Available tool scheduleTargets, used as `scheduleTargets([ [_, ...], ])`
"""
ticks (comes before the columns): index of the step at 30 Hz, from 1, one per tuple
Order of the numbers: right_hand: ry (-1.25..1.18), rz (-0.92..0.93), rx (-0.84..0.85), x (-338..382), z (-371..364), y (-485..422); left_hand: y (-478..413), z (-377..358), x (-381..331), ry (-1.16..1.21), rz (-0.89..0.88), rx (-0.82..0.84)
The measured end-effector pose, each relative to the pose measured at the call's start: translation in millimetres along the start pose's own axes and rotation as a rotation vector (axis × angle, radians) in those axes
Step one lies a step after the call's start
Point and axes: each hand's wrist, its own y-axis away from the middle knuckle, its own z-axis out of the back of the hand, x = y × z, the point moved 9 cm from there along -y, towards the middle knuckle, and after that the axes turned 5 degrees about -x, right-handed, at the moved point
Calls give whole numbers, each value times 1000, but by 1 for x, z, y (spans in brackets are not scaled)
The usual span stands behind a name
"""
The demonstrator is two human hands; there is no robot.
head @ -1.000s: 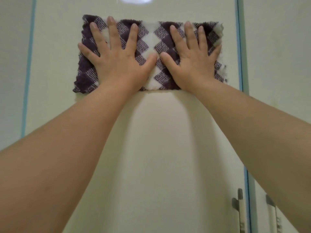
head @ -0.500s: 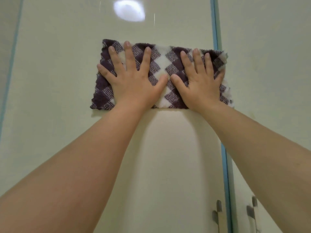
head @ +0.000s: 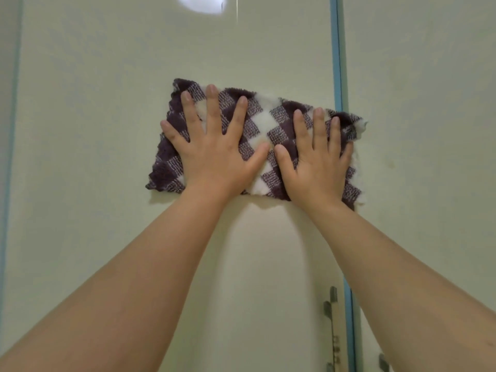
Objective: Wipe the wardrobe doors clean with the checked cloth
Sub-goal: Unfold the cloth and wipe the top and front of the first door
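Two bare arms rise from below the cloth, left forearm and right forearm side by side. On the cloth the left hand lies flat, fingers straight and spread wide; the right hand lies flat beside it, fingers straight and closer together, thumbs nearly touching. The cloth is a fluffy rectangle checked in dark purple and white diamonds, pressed to a smooth, glossy cream wardrobe door — its right end overlaps a thin blue strip. Below the cloth stands a slim metal handle; above it, a soft round glare.
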Motion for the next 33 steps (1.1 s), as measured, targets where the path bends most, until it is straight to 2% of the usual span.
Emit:
scheduleTargets([
  [19, -47, -45, -36, 2, -12, 133, 122, -6, 24, -38, -14, 14],
  [22, -58, -4, -17, 3, -14, 150, 142, -5, 26, -64, -3, 6],
  [33, -37, 70, -23, 7, -14, 155, 155, -5, 33, -90, 48, 21],
])
